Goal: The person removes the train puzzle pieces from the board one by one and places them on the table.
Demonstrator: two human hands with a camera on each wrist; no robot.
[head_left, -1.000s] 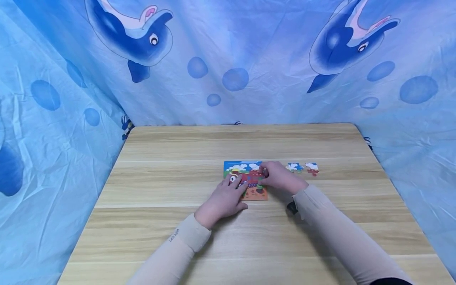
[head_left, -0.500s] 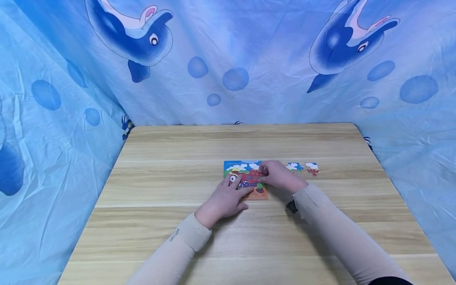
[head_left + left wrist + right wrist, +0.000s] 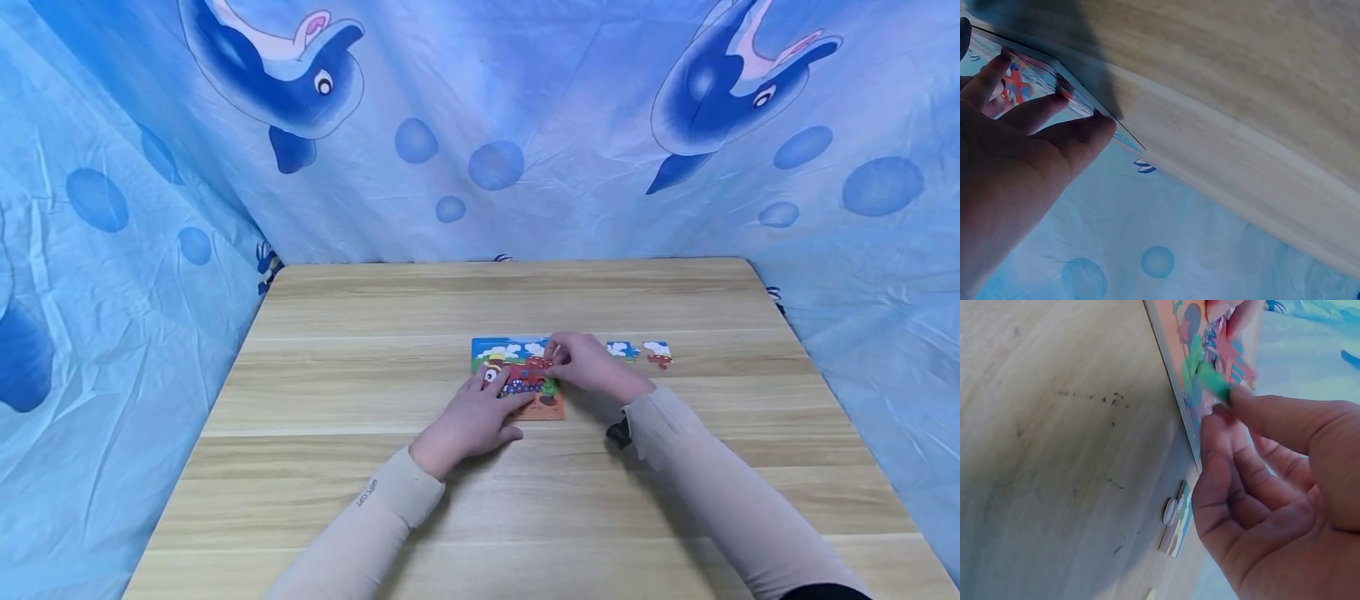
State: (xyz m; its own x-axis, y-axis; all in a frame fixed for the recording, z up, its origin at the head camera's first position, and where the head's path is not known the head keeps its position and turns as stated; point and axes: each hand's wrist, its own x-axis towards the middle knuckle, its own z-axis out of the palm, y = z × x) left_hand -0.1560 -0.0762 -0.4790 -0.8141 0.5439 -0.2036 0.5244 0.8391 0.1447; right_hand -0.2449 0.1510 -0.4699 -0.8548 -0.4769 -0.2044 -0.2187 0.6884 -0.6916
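Observation:
A jigsaw puzzle [image 3: 553, 412] with a train under a cloudy sky lies flat near the table's middle. My left hand [image 3: 468, 421] rests on its left and lower part with fingers spread, covering some of the picture; in the left wrist view the fingertips touch the puzzle board [image 3: 1019, 81]. Over the puzzle's right side, my right hand [image 3: 588, 364] pinches a small, partly green puzzle piece [image 3: 1213, 380] between thumb and fingers. The piece is blurred, and the hand hides the puzzle's upper right corner.
Two loose puzzle pieces lie right of the right hand: one blue and white [image 3: 621, 349], one white and red [image 3: 657, 353]. The wooden table [image 3: 315, 400] meets a blue dolphin-print cloth [image 3: 480, 225] at its back and sides.
A finger of my left hand has reached farther right over the puzzle. My right hand has risen slightly and shifted a little away, leaving more of the green part of the picture visible.

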